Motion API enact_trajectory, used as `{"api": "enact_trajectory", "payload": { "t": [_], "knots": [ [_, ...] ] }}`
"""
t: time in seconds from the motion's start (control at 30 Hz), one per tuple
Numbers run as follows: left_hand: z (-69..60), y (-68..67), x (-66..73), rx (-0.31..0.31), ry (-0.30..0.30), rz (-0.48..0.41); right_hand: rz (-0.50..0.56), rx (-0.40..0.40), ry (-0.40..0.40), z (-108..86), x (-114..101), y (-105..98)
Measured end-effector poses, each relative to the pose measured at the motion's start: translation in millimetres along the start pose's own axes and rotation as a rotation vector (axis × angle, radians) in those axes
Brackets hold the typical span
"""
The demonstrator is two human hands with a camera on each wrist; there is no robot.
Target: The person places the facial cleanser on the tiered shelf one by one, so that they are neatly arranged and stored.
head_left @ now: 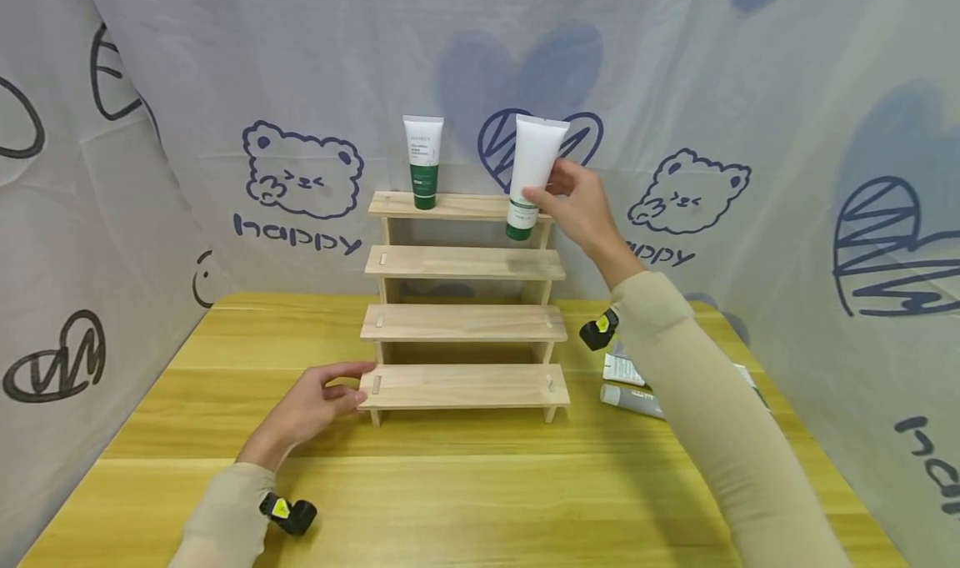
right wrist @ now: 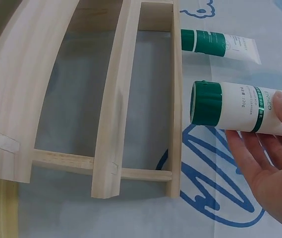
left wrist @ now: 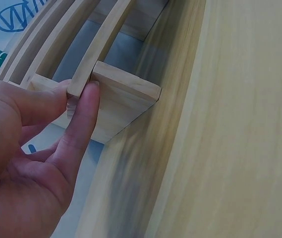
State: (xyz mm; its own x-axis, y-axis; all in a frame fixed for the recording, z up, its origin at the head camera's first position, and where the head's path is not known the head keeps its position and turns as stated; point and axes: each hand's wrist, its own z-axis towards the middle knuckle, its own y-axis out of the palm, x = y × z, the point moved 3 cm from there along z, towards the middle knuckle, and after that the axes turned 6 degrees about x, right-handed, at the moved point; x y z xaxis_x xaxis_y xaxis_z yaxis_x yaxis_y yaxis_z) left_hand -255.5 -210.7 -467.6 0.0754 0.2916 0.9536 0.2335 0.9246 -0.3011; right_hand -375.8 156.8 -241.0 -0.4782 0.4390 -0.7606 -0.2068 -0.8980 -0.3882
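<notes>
My right hand (head_left: 576,203) grips a white tube (head_left: 534,155) with a green cap, held upright with the cap down in front of the top step's right end. In the right wrist view the cap (right wrist: 206,103) stands apart from the top board. A wooden four-step rack (head_left: 465,324) stands on the table. My left hand (head_left: 311,405) pinches the left end of its lowest board, thumb and forefinger on either face in the left wrist view (left wrist: 46,134). On the top step's left part stands a white-and-green tube (head_left: 424,159), cap down.
Right of the rack, a grey tube (head_left: 632,401) and a white tube (head_left: 622,369) lie on the yellow wood-grain table (head_left: 450,493), partly hidden by my right sleeve. Another tube lies beyond the sleeve. A printed cloth (head_left: 300,67) hangs behind and beside the table.
</notes>
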Motion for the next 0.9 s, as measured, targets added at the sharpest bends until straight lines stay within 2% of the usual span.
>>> {"api": "enact_trajectory", "payload": {
  "t": [0.43,0.9],
  "knots": [
    [0.7,0.2,1.2,-0.005,0.003,-0.012,0.037,-0.023,0.048,13.3,-7,10],
    [0.4,0.9,2.3,0.005,-0.007,0.002,-0.012,-0.022,0.011,23.1,-12,27]
  ]
}}
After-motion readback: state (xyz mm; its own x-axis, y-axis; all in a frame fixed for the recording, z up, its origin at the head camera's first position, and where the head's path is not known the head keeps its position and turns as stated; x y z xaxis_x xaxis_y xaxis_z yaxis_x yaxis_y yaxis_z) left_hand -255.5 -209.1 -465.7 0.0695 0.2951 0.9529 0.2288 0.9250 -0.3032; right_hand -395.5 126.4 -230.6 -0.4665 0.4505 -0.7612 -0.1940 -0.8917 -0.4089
